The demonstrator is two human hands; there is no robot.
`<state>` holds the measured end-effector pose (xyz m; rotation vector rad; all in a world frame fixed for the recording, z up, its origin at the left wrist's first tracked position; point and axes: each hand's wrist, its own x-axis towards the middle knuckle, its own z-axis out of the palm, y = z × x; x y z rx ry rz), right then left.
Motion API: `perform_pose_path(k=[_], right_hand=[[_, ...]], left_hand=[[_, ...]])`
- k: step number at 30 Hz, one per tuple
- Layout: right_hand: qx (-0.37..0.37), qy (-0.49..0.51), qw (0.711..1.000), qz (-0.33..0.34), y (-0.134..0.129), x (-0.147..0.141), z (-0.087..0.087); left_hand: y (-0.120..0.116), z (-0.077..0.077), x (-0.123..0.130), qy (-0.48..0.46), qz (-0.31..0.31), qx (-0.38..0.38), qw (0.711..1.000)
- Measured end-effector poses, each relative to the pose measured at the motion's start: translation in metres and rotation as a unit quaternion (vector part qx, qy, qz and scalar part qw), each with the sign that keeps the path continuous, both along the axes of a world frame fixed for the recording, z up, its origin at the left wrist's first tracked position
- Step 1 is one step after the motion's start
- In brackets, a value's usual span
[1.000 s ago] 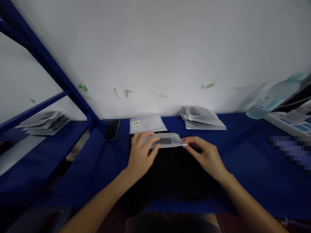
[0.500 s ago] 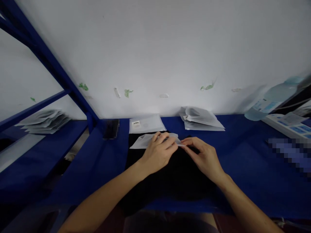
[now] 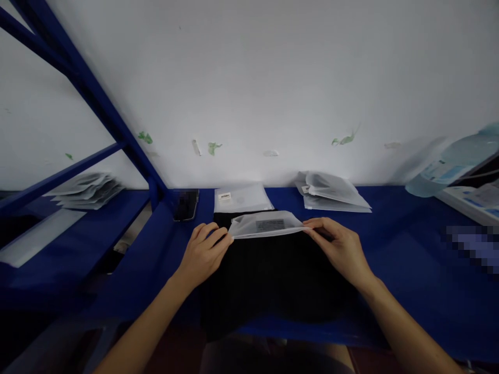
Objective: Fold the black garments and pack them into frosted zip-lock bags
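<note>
A frosted plastic zip bag [image 3: 249, 224] with dark printing stretches between my hands, over a black cloth [image 3: 276, 280] on the blue table. My left hand [image 3: 208, 252] pinches the bag's left corner. At the opposite corner, the thumb and fingers of my right hand [image 3: 341, 246] are closed on the bag's edge. Just behind lies another frosted bag [image 3: 245, 198] with a small barcode label, flat on the table. What is inside the held bag, if anything, I cannot make out.
Folded frosted bags [image 3: 335, 192] lie by the wall at back right. A phone [image 3: 186, 205] rests left of the cloth. A large water bottle [image 3: 448, 163] leans at far right near a white box [image 3: 468, 202]. Blue frame bars [image 3: 97, 114] rise at left, beside stacked bags [image 3: 88, 189].
My left hand has moved left from the middle of the bag to its left corner, uncovering the dark printing. My right hand still holds the right corner. The whole view has shifted slightly.
</note>
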<state>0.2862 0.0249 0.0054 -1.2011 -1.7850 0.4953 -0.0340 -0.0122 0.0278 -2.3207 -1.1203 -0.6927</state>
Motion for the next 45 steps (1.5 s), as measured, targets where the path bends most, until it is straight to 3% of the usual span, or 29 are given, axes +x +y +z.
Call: perform_pose_path(k=[5, 9, 18, 23, 26, 28, 31, 35, 37, 40, 43, 45], right_hand=[[0.0, 0.002, 1.0, 0.008, 0.0, 0.002, -0.002], [-0.01, 0.037, 0.999, -0.008, 0.001, 0.002, -0.004], [-0.011, 0.047, 0.999, -0.002, 0.0, 0.001, -0.002], [0.144, -0.06, 0.984, -0.081, -0.018, -0.011, 0.016], [0.203, -0.136, 0.97, -0.011, -0.034, -0.024, 0.02], [0.186, -0.175, 0.966, 0.05, -0.041, -0.032, 0.018], [0.141, -0.215, 0.963, 0.086, -0.047, -0.04, 0.01], [0.157, -0.259, 0.953, 0.008, -0.044, -0.049, 0.003], [0.162, -0.331, 0.929, -0.045, -0.039, -0.055, 0.001], [0.111, -0.446, 0.886, -0.067, -0.028, -0.065, -0.002], [0.08, -0.477, 0.873, -0.063, -0.019, -0.07, -0.006], [0.075, -0.472, 0.877, -0.058, -0.015, -0.072, -0.009]], left_hand=[[-0.001, 0.001, -0.001, 0.004, -0.003, -0.004, 1.0], [-0.001, 0.006, 0.001, -0.031, -0.03, -0.055, 0.998], [0.022, 0.018, 0.035, -0.058, -0.082, -0.128, 0.987], [0.023, 0.016, 0.044, -0.107, -0.079, -0.149, 0.98], [0.023, 0.016, 0.049, -0.116, -0.075, -0.136, 0.981], [0.023, 0.017, 0.052, -0.123, -0.063, -0.128, 0.982], [0.025, 0.019, 0.055, -0.138, -0.049, -0.119, 0.982], [0.022, 0.018, 0.06, -0.13, -0.054, -0.12, 0.983], [0.017, 0.017, 0.063, -0.125, -0.057, -0.124, 0.983], [0.007, 0.017, 0.064, -0.131, -0.066, -0.139, 0.979], [0.001, 0.016, 0.051, -0.207, 0.006, -0.189, 0.96], [0.002, 0.015, 0.035, -0.276, 0.102, -0.276, 0.915]])
